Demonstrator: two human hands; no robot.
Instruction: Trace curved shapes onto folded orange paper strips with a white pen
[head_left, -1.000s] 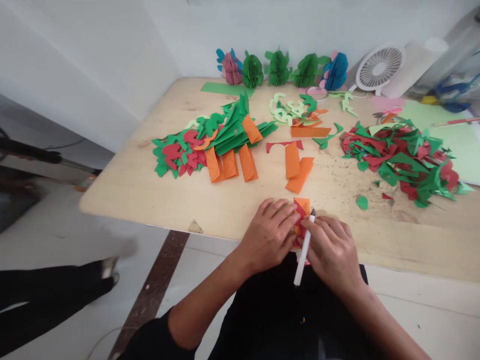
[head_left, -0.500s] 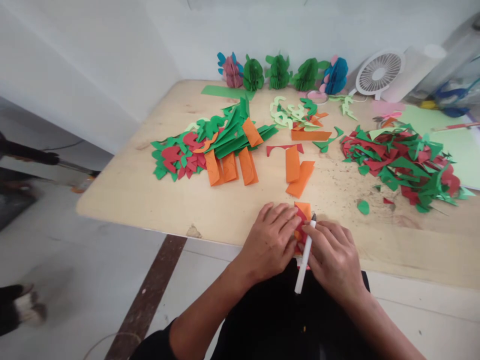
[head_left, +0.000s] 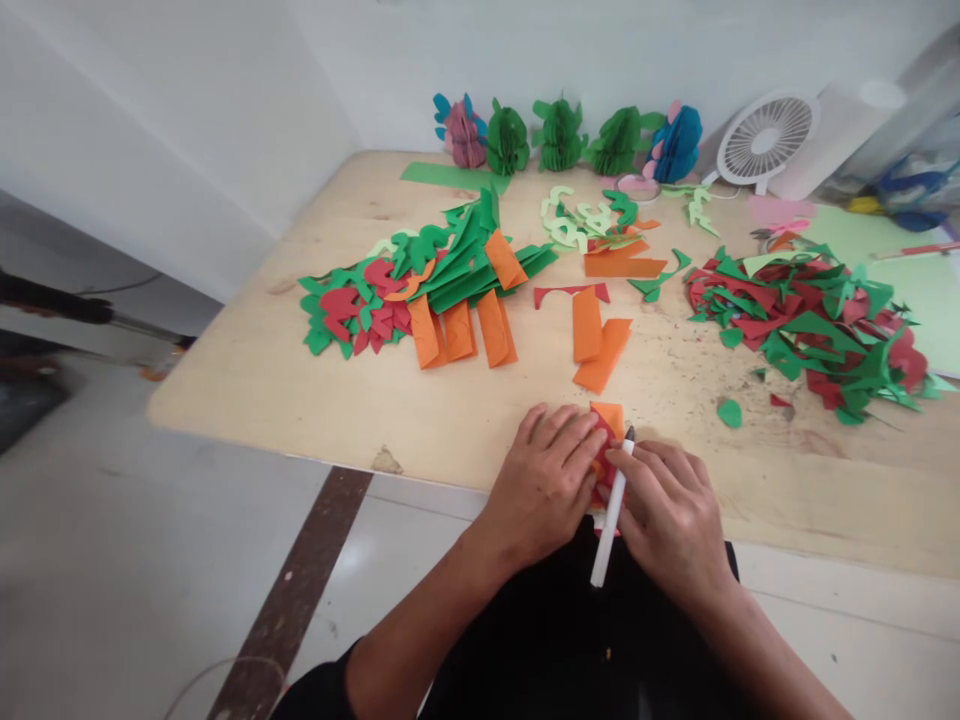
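Note:
At the table's front edge my left hand (head_left: 544,480) lies with fingers stretched out over a red paper cutout (head_left: 606,425), holding it down. Under the cutout is an orange paper rectangle (head_left: 613,411), its top end showing. My right hand (head_left: 675,515) is closed around a white marker (head_left: 609,525), whose dark tip points away from me. The right fingertips also touch the red cutout's right side. Much of both papers is hidden beneath my fingers. Just beyond lie two folded orange paper pieces (head_left: 603,357), one overlapping the other.
Green, red and orange cut papers (head_left: 450,280) are heaped on the left of the wooden table (head_left: 300,410). Red and green scraps (head_left: 817,330) pile up on the right. Several honeycomb paper figures (head_left: 559,138) and a white fan (head_left: 769,140) stand along the wall.
The camera view has shifted slightly. Both hands, the marker and the papers keep nearly the same places.

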